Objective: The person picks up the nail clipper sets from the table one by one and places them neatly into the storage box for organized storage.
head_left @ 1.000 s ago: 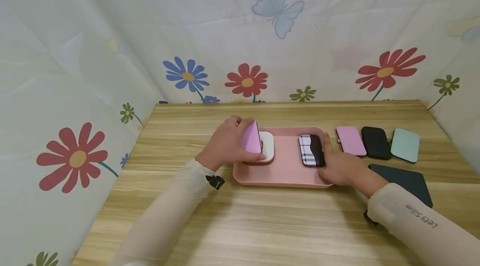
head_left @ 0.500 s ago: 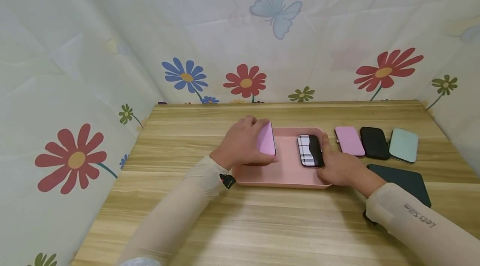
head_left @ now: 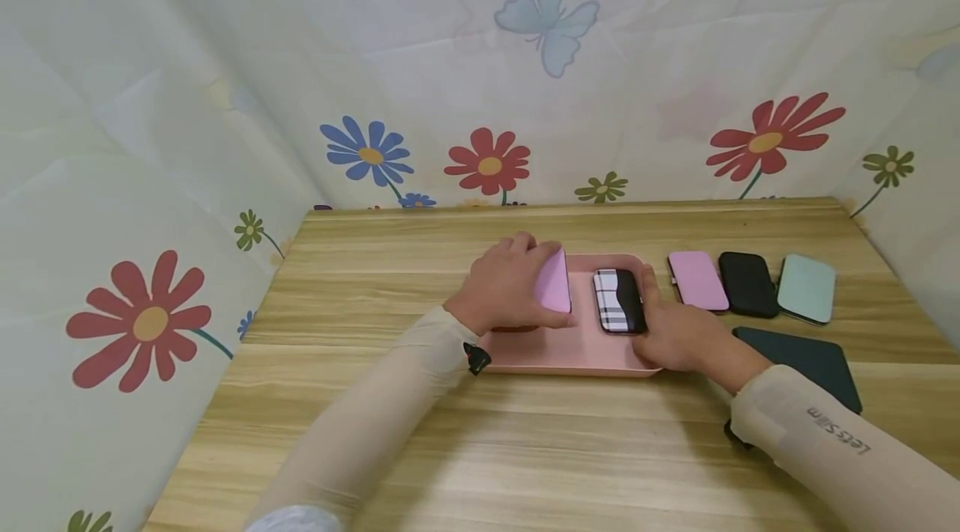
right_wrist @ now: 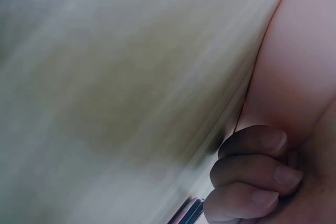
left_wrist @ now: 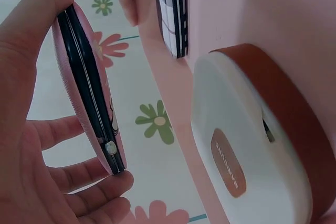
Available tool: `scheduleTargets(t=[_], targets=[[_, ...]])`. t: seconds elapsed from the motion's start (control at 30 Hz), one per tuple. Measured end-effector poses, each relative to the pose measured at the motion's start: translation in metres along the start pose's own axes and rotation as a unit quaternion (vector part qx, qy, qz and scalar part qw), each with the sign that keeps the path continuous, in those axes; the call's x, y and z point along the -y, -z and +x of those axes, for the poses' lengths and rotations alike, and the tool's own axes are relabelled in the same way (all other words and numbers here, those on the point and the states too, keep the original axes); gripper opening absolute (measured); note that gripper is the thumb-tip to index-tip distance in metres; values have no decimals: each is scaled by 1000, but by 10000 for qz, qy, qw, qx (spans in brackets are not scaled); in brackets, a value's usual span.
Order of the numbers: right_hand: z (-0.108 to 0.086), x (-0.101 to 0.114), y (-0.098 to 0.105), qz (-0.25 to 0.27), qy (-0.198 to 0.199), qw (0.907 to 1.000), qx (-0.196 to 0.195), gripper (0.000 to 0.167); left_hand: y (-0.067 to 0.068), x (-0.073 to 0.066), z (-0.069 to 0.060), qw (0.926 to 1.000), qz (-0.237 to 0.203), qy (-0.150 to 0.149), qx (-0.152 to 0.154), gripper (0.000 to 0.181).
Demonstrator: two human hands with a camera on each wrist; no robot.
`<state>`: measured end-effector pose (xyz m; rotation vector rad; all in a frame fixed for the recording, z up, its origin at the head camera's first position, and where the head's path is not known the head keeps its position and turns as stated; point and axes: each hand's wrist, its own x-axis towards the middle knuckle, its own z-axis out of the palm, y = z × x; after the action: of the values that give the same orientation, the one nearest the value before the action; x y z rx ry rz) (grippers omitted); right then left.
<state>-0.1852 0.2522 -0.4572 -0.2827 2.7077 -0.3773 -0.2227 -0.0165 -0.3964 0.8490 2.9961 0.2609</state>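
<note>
My left hand [head_left: 504, 286] pinches a slim pink case [head_left: 553, 282] between thumb and fingers, tilted up on edge over the tray. Its dark rim and small clasp show in the left wrist view. Below lies a white case [left_wrist: 226, 145] with a brown side and a "MANICURE" label, hidden behind the hand in the head view. A black and plaid case [head_left: 618, 300] lies at the right end of the pink tray [head_left: 570, 367]. My right hand [head_left: 682, 336] grips the tray's right end; curled fingers [right_wrist: 257, 171] show against its outer wall.
Right of the tray, a pink case [head_left: 697, 282], a black case [head_left: 748, 285] and a mint case [head_left: 807, 290] lie in a row on the wooden table [head_left: 585, 457]. A dark green flat thing [head_left: 810, 365] lies nearer, partly behind the right forearm.
The left hand has moved right with the pink case, from above the white case toward the tray's middle. The right hand has stayed at the tray's end.
</note>
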Motion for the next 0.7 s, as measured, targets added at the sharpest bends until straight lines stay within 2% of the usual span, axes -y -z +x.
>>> scheduleTargets(t=[0.07, 0.3, 0.57, 0.7], targets=[[-1, 0, 0, -19, 42, 10000, -37, 113, -1, -3, 2, 10000, 41, 17, 60, 108], [2, 1, -1, -28, 134, 9998, -120, 114, -10, -11, 8, 9993, -72, -359, 118, 104], [1, -1, 1, -41, 150, 9999, -72, 115, -25, -19, 24, 9978, 360, -429, 347, 103], [1, -1, 1, -46, 170, 9998, -81, 115, -28, -23, 28, 9971, 441, -358, 510, 103]])
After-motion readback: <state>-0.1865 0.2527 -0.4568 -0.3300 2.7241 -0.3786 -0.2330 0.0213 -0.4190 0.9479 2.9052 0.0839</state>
